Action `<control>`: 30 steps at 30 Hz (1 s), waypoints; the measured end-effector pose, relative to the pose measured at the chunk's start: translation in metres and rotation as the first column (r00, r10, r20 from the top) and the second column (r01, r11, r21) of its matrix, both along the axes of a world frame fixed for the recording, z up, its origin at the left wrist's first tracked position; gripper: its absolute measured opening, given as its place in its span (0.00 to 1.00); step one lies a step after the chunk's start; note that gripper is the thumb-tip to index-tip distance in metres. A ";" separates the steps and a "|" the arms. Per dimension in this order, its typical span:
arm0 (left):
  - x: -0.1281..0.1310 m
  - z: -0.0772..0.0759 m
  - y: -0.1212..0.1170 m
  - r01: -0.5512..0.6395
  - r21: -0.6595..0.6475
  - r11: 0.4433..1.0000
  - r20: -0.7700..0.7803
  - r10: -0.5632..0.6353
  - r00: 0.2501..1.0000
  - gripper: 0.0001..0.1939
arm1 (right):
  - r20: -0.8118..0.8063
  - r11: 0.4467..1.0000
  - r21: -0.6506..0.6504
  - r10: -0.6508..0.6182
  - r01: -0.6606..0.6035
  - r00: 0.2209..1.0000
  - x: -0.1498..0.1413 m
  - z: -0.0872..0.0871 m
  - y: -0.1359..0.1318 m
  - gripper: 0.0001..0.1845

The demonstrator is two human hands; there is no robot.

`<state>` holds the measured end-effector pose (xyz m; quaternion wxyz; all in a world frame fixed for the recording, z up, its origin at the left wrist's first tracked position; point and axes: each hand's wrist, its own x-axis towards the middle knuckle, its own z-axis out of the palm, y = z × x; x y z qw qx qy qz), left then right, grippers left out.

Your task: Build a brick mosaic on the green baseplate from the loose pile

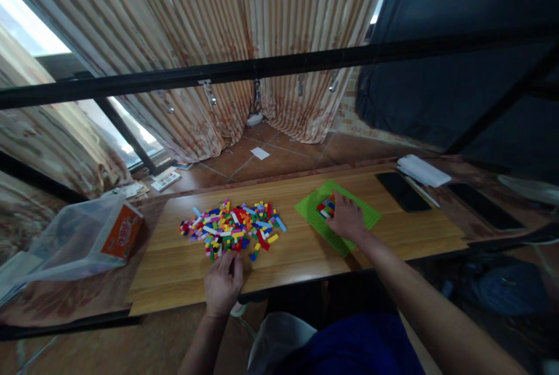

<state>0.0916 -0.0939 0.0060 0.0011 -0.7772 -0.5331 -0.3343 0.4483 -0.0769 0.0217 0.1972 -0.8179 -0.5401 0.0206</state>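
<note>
A loose heap of small coloured toy bricks (236, 225) lies on the left half of the wooden table. At the heap's near edge is my left hand (223, 283), its fingers curled together; whatever they may hold is hidden. A green studded baseplate (315, 203) lies turned at an angle on the right. Near its middle sits a small cluster of toy bricks (325, 207) in red, blue, white and other colours. My right hand (348, 219) reaches over the baseplate, with closed fingers on the cluster's right side, covering part of it.
Left of the tabletop (161, 276) stands a clear plastic bin (82, 235) with an orange label. A dark phone-like slab (404, 191) lies right of the baseplate, near a white pouch (423, 171) and another dark slab (485, 206). A black bar (279, 66) crosses beyond the table.
</note>
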 end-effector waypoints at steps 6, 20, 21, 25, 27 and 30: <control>0.001 0.001 -0.001 -0.001 -0.023 1.000 0.011 0.001 1.000 0.09 | -0.014 0.953 -0.059 0.298 -0.298 0.955 0.046 -0.003 0.008 0.45; 0.004 -0.003 -0.005 -0.024 -0.031 0.999 0.114 0.027 0.993 0.09 | -0.122 0.715 -0.201 0.660 -0.669 0.741 -0.016 0.018 0.001 0.53; 0.004 -0.004 -0.005 -0.029 -0.033 0.999 0.110 0.033 0.993 0.09 | -0.114 0.703 -0.204 0.674 -0.681 0.730 -0.020 0.019 0.002 0.53; 0.004 -0.006 -0.005 -0.027 -0.042 0.999 0.109 0.032 0.994 0.08 | -0.119 0.668 -0.202 0.709 -0.716 0.695 -0.044 0.024 0.003 0.50; 0.004 -0.007 -0.005 -0.022 -0.046 0.999 0.102 0.026 0.994 0.08 | -0.122 0.671 -0.197 0.706 -0.715 0.697 -0.061 0.025 0.004 0.47; 0.004 -0.008 -0.005 -0.014 -0.042 0.999 0.088 0.018 0.996 0.08 | -0.093 0.704 -0.178 0.683 -0.687 0.724 -0.088 0.025 0.007 0.40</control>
